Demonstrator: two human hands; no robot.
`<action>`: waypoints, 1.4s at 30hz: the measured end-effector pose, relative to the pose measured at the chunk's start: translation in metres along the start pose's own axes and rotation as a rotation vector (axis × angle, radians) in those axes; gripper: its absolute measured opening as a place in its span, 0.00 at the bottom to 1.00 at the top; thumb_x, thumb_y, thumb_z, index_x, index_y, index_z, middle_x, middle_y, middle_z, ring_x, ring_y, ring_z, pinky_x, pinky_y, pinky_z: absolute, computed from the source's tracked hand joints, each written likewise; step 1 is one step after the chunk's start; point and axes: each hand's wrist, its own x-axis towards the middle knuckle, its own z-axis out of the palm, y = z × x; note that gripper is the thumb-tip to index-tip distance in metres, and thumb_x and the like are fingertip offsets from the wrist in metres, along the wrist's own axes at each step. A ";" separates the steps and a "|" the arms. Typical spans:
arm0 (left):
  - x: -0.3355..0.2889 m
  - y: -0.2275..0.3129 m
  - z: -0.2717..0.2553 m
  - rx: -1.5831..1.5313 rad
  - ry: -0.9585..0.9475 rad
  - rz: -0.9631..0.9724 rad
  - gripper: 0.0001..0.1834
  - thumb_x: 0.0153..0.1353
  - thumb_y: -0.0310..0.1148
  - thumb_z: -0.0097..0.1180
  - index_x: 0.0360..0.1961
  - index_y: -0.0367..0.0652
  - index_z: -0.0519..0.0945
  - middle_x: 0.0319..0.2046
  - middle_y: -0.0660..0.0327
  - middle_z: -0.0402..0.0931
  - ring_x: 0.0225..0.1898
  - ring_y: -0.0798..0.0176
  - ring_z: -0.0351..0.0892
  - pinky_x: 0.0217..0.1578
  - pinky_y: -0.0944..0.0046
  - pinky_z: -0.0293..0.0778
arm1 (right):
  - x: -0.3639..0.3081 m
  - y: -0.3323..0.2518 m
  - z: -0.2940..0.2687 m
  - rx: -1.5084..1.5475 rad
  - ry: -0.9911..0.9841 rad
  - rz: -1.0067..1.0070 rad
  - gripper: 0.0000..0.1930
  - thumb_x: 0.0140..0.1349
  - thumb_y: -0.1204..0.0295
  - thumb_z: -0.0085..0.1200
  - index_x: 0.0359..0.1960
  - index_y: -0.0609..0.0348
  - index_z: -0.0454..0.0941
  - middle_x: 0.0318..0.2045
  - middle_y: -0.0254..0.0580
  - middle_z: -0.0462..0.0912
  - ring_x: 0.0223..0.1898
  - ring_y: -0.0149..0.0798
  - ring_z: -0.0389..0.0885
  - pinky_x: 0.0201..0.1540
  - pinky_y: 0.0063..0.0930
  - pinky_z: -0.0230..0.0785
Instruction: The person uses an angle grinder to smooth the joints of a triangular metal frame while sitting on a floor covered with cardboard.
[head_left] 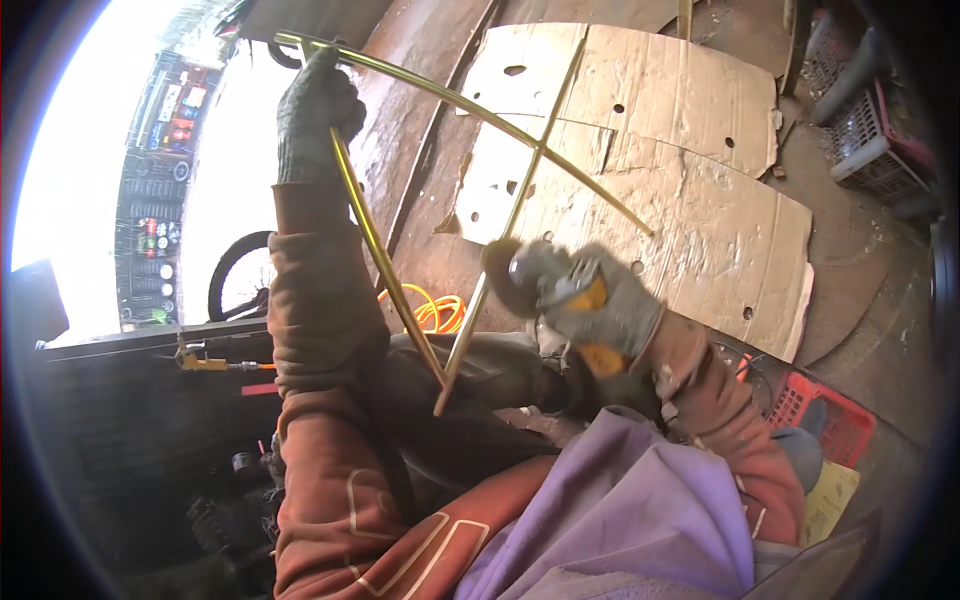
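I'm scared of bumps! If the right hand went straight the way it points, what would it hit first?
Probably the gold-coloured bar; the round disc on the power tool in the right hand would lead. Depth is hard to judge.

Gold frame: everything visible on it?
The gold frame looks like shiny metal tubing: three slim bars, two crossing, two meeting in a V nearest the wearer. It slants across the view, gripped near its upper-left corner by the gloved left hand. The power tool has its disc beside one bar; contact is unclear.
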 end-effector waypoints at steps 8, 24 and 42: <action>-0.051 0.009 0.038 -0.227 -0.283 0.049 0.28 0.75 0.55 0.39 0.62 0.44 0.70 0.24 0.71 0.62 0.19 0.71 0.57 0.21 0.66 0.62 | -0.107 -0.041 -0.017 -0.129 0.288 -0.008 0.30 0.51 0.78 0.72 0.54 0.55 0.70 0.45 0.40 0.84 0.45 0.31 0.84 0.47 0.28 0.79; -0.171 -0.104 0.125 0.362 -0.546 -0.815 0.14 0.67 0.35 0.59 0.48 0.38 0.79 0.22 0.65 0.71 0.16 0.71 0.68 0.14 0.64 0.71 | -0.189 -0.068 -0.119 -0.025 0.936 -0.372 0.15 0.62 0.65 0.64 0.46 0.59 0.80 0.30 0.35 0.81 0.26 0.29 0.79 0.30 0.26 0.76; -0.084 -0.070 0.056 -0.369 -0.512 -0.273 0.37 0.62 0.61 0.53 0.61 0.42 0.71 0.52 0.49 0.73 0.52 0.46 0.76 0.47 0.34 0.74 | -0.197 -0.074 -0.101 0.265 0.761 -0.370 0.21 0.62 0.56 0.61 0.49 0.56 0.75 0.27 0.45 0.81 0.23 0.46 0.84 0.26 0.41 0.83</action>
